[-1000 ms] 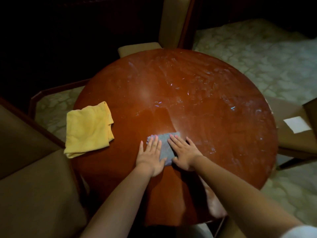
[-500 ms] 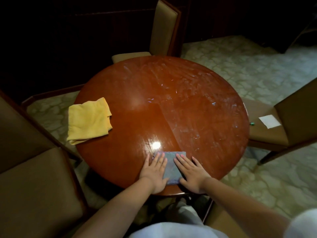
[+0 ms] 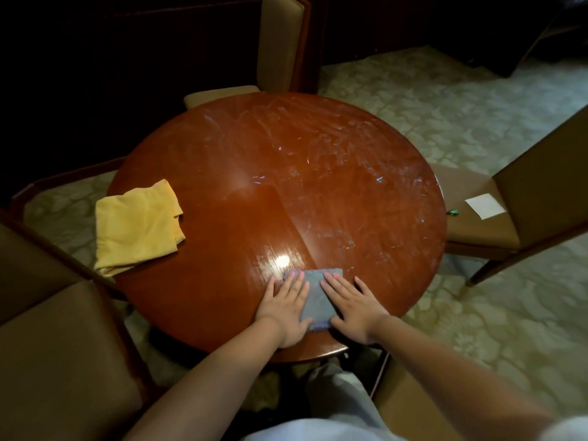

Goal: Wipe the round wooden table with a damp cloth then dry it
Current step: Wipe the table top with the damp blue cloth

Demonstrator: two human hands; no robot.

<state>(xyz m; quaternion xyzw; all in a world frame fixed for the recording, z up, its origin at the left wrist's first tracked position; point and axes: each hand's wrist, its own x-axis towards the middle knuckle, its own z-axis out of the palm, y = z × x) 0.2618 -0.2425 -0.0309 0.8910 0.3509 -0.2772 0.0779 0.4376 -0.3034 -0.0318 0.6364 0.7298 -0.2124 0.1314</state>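
Table [image 3: 222, 281], round, wood: glossy wiped band now runs to the near edge; right half streaky (damp pass unfinished, by my judgement).
Yellow cloth [image 3: 136, 224]: left rim, unmoved.
Grey cloth [image 3: 318, 297]: drawn back toward the person.
Left hand [image 3: 284, 308], right hand [image 3: 353, 308]: fingers straight, slightly spread, pressing it flat.

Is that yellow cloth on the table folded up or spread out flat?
Folded, loosely. The yellow cloth shows stacked layers at its edges and lies bunched at the round wooden table's left rim.
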